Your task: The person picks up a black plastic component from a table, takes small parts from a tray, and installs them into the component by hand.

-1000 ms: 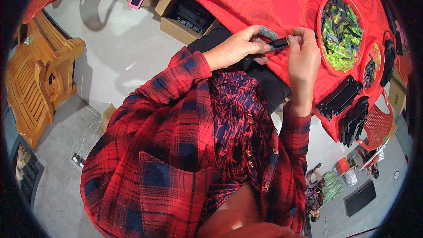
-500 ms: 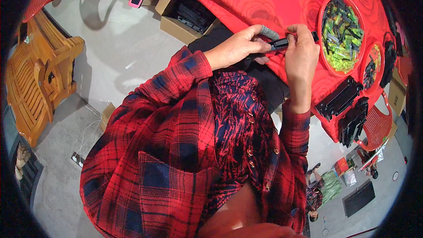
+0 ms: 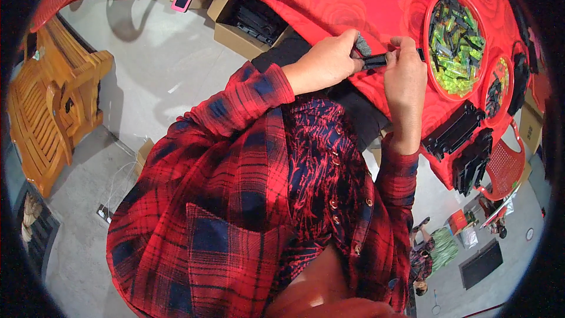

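Observation:
Between my two hands, at the near edge of the red-covered table, is a long black plastic part [image 3: 375,62]. My left hand [image 3: 332,63] grips its left end, with a grey covering [image 3: 362,45] showing at a finger. My right hand [image 3: 406,68] holds the part farther right, thumb and fingers closed on it. Its right end sticks out past that hand. Just right of the hand stands a red round basket [image 3: 431,76] of small black and yellow-green pieces [image 3: 456,47]. The fingers of my left hand partly hide the part.
A smaller red basket [image 3: 509,91] stands beyond the first. Stacked black plastic parts [image 3: 453,131] lie at the table's right edge, near a red chair [image 3: 507,162]. A carton of black parts [image 3: 235,38] is on the floor at left, with a wooden bench [image 3: 53,100] farther left.
My left hand has turned, its back now facing up more, and shifted slightly right along the black part. The right hand stays almost in place, still holding it.

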`<state>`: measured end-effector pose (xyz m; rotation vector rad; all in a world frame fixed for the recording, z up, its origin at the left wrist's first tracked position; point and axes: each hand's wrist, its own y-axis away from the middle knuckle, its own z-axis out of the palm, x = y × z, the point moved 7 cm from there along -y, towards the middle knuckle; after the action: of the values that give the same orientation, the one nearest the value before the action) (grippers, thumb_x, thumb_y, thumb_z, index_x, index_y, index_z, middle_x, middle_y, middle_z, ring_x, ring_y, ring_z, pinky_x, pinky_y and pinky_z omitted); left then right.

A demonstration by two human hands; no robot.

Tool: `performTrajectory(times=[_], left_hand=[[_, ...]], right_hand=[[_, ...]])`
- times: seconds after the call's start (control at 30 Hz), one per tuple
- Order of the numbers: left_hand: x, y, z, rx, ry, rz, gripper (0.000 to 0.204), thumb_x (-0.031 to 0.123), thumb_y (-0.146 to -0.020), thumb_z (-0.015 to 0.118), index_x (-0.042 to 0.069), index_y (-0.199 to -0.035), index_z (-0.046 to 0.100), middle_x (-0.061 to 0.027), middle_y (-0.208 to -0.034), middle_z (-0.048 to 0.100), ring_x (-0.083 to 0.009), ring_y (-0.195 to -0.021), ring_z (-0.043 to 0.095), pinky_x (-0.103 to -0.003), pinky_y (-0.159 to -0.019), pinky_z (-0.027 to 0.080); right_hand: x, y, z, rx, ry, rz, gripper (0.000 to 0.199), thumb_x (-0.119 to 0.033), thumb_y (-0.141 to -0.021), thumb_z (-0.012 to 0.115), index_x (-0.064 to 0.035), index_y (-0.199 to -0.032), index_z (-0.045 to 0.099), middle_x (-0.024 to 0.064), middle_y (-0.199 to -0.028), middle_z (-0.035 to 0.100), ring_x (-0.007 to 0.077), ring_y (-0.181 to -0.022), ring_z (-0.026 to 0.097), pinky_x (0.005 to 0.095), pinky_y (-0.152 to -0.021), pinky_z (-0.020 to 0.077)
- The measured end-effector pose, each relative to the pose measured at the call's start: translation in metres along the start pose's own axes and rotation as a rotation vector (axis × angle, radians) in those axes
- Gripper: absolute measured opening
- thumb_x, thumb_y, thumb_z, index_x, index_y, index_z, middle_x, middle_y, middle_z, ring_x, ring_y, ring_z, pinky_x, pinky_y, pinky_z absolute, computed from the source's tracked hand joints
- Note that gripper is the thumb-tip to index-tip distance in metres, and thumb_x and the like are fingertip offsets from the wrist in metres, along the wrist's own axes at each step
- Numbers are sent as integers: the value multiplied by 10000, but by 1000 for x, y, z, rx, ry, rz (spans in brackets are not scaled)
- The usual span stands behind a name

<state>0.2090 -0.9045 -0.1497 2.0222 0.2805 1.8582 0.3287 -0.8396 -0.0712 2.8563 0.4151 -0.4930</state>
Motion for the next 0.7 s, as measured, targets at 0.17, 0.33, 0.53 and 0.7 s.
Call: performTrajectory(times=[0.17, 0.33, 0.53, 0.7], left_hand=[[3, 0, -2, 33, -101, -7, 267, 134, -855, 664, -11, -1047, 548, -151, -885, 675, -239, -831, 665, -367, -735, 501], [14, -4, -2, -1, -178, 31, 340, 206, -847, 669, -45, -1002, 500, -260, -853, 645, -442, -849, 640, -487, -737, 483], [19, -5, -1, 45, -360, 5, 337, 237, -861, 688, -21, -1003, 524, -230, -879, 658, -409, -869, 652, -460, -743, 488], [15, 2, 2, 114, -256, -14, 356, 241, -848, 701, -17, -1005, 513, -233, -846, 648, -425, -850, 642, -466, -726, 486]], right_hand=[[0, -1, 1, -6, 35, 10, 269, -33, -841, 606, 23, -1104, 597, 261, -939, 684, 431, -905, 664, 489, -806, 491], [0, -1, 1, -8, 43, 16, 278, -51, -845, 598, 16, -1115, 588, 259, -947, 684, 431, -906, 658, 508, -808, 462], [0, 2, -2, 8, 61, 1, 281, -53, -861, 591, 8, -1135, 582, 248, -951, 686, 421, -910, 663, 497, -830, 473], [24, 6, -5, 70, -132, 213, 270, -93, -909, 578, -2, -1164, 583, 254, -1011, 670, 402, -972, 646, 467, -879, 486]])
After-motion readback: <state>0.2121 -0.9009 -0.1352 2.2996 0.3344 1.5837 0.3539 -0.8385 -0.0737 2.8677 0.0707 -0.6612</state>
